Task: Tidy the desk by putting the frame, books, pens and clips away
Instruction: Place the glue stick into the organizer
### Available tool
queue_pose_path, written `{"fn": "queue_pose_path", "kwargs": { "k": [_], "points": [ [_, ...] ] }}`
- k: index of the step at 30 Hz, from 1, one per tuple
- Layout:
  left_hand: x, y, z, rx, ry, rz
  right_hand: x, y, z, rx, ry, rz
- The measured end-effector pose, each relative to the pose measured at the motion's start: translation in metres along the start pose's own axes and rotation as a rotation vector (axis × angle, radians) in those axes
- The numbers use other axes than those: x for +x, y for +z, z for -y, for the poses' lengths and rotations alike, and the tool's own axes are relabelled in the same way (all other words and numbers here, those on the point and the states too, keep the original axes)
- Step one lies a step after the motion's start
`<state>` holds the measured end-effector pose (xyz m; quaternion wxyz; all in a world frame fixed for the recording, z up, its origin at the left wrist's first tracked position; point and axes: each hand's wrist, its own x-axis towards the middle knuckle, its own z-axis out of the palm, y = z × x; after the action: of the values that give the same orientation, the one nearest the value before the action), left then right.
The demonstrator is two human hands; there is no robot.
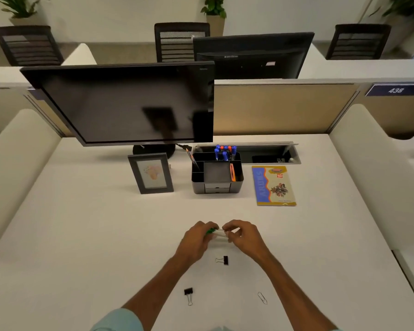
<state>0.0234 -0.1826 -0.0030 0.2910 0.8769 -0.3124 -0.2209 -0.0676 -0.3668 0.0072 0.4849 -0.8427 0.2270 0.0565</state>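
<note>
White desk (81, 235): frame (151, 174), organizer (216, 177), book (274, 186), clips (222, 260)

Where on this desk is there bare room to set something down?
Wide bare desk lies left of the frame and left hand, and right of the book and right hand. A free strip runs between the organizer and the hands. Crowded near the front: two binder clips and a paper clip.

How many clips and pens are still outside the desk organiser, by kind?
Binder clips: 2, black
Paper clips: 1
Pens: 1, green-capped, held by left hand and right hand
Total: 4
</note>
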Motion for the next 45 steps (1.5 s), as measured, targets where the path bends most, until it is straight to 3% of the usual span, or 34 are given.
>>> {"fn": "queue_pose_path", "kwargs": {
  "k": [3,8,16,20,24,28,35,45],
  "points": [
    [0.004,-0.003,-0.002,-0.185,-0.044,-0.043,0.005,0.0,0.006,-0.012,-0.034,0.017],
    [0.016,-0.013,-0.009,-0.716,-0.248,-0.142,0.012,0.004,0.018,0.026,-0.067,0.038],
    [0.043,-0.031,-0.007,-0.848,-0.283,-0.11,0.042,0.004,0.03,-0.124,-0.164,0.118],
    [0.052,-0.042,-0.001,-0.791,-0.21,-0.108,0.065,-0.009,0.045,-0.268,-0.276,0.113],
    [0.065,-0.055,0.0,-0.511,-0.074,-0.283,0.101,-0.026,0.074,-0.291,-0.269,0.001],
    [0.076,-0.068,0.011,-0.248,-0.026,-0.377,0.143,-0.041,0.104,-0.467,-0.208,-0.024],
    [0.092,-0.076,0.032,-0.002,0.05,-0.275,0.182,-0.035,0.13,-0.719,-0.226,0.013],
    [0.1,-0.077,0.039,0.048,0.07,-0.237,0.187,-0.029,0.121,-0.843,-0.242,-0.015]
  ]
}}
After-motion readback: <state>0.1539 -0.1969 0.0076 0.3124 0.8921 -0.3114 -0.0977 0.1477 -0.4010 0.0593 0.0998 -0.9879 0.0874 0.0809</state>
